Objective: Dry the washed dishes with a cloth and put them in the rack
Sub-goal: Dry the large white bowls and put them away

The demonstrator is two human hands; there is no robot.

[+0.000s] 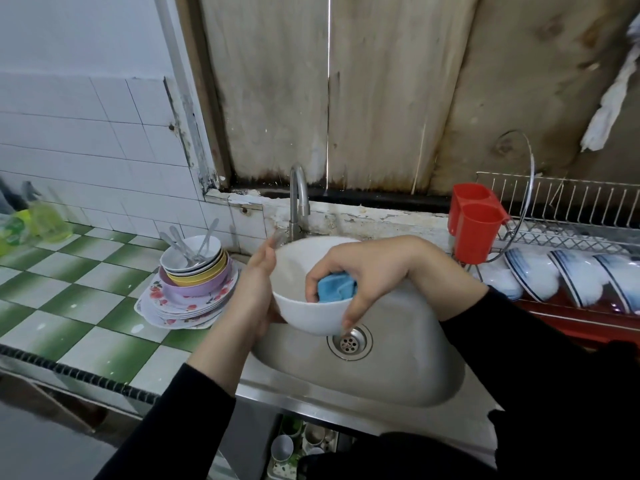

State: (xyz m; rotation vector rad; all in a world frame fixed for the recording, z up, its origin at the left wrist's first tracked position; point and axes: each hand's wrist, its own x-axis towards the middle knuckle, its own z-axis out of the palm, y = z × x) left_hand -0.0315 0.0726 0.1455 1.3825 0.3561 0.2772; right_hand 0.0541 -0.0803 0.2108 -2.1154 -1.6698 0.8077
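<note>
A white bowl (304, 311) is held above the steel sink (398, 368). My left hand (254, 292) holds its left side, palm against the outside wall. Inside the bowl, my right hand (360, 271) grips a folded blue cloth (336, 287), with the thumb hooked over the near rim. To the left, on the green-checked counter, stands a stack of washed dishes (188, 292): floral plates, coloured bowls and a white bowl with several spoons. The wire dish rack (568, 216) on the right holds blue-striped bowls (568, 277) on their sides.
A tap (298, 202) rises behind the bowl. A red double utensil holder (476, 221) hangs on the rack's left end. Green spray bottles (38, 223) sit at the far left of the counter. The sink drain (349, 342) lies just below the bowl.
</note>
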